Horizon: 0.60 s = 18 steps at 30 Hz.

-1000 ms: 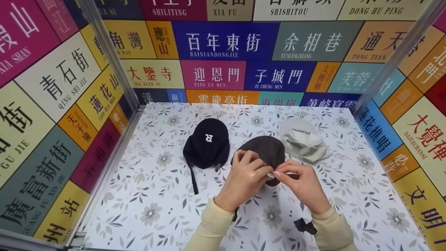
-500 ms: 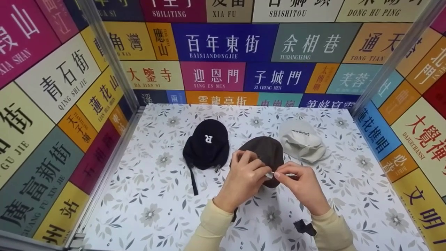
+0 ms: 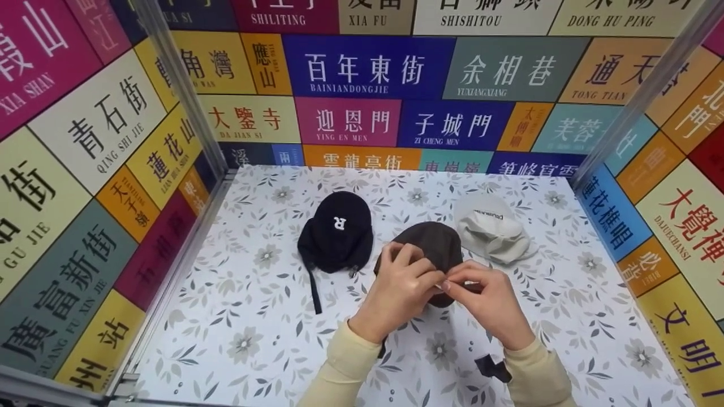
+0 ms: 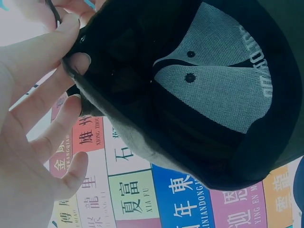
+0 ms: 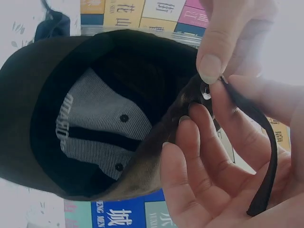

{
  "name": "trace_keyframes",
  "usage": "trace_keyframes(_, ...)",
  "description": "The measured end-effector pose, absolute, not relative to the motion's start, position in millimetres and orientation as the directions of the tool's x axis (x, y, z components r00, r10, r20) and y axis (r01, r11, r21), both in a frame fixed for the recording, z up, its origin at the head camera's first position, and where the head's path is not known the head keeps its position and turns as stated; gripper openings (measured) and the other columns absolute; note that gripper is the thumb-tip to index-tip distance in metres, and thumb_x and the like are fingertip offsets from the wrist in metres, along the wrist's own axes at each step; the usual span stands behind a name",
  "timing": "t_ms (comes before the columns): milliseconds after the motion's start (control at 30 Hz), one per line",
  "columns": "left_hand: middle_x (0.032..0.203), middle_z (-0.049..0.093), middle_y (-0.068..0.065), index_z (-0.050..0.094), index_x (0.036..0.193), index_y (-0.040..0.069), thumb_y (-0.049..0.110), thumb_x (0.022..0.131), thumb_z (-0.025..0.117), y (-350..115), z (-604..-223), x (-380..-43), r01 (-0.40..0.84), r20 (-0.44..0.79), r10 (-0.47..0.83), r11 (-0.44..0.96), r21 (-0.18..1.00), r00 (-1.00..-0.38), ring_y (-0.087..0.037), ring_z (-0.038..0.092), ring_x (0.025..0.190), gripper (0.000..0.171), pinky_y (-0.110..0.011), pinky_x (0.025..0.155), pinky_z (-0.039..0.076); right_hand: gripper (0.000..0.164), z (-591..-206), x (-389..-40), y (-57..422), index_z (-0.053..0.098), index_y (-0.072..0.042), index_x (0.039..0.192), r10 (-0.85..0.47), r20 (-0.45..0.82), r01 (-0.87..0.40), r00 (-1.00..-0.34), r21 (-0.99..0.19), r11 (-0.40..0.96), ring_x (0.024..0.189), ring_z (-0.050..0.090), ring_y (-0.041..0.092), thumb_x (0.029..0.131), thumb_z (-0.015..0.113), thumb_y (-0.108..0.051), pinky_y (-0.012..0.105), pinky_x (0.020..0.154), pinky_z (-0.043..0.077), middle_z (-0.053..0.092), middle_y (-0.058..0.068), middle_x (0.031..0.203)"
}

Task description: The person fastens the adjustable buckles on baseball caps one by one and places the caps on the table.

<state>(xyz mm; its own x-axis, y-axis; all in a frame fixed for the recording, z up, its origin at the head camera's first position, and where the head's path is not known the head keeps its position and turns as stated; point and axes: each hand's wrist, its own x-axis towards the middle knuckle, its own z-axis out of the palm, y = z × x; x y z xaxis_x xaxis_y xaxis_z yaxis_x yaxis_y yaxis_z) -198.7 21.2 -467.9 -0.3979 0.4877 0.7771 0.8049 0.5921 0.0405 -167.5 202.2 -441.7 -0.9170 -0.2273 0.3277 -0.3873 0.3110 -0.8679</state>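
A dark brown baseball cap [image 3: 432, 246] is held between both hands, its mesh-lined inside [image 4: 218, 71] facing the wrist cameras. My left hand [image 3: 399, 288] pinches the cap's rear edge between thumb and fingers, at a small metal buckle [image 5: 205, 91]. Close beside it, my right hand [image 3: 489, 297] pinches the dark adjusting strap [image 5: 259, 118] with fingertips right at the buckle. From there the strap curves over the right palm. Whether the strap's end is inside the buckle, I cannot tell.
A navy cap [image 3: 339, 232] marked with a white R lies to the left, its loose strap [image 3: 315, 291] trailing forward. Behind the right hand rests a crumpled off-white cap [image 3: 495, 229]. A small dark strip [image 3: 493, 368] shows by the right wrist. Sign-printed walls enclose the floral tabletop [image 3: 243, 345].
The right fingertips have moved slightly left, up against the left fingertips, and the pale bit between them shows less. Both hands otherwise stay at the brown cap's rear edge.
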Motion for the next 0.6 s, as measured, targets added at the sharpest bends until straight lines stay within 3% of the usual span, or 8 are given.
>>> trace_keyframes(467,0.082,0.060,0.011,0.069,0.086,0.024,0.031,0.080,0.069,16.0,-471.4,-197.7,0.809,0.766,0.491,0.584,0.064,-0.415,-0.018,0.049,0.093,0.010,-0.050,0.093,0.026,0.009,-451.2,-170.3,208.8,0.068,0.001,0.082,-0.271,0.247,-0.303,-0.930,-0.935,0.186,0.089,0.058,0.028,0.081,0.067,-0.008,0.035,0.072,0.051,0.061,0.018,0.095)
trace_keyframes(600,0.083,0.060,0.010,0.069,0.087,0.023,0.031,0.077,0.070,14.4,-470.1,-199.4,0.806,0.766,0.491,0.590,0.058,-0.415,-0.019,0.048,0.093,0.013,-0.051,0.093,0.026,0.009,-461.7,-176.5,213.9,0.069,-0.002,0.081,-0.251,0.255,-0.305,-0.934,-0.933,0.189,0.089,0.058,0.027,0.081,0.068,-0.011,0.034,0.071,0.051,0.062,0.014,0.093)
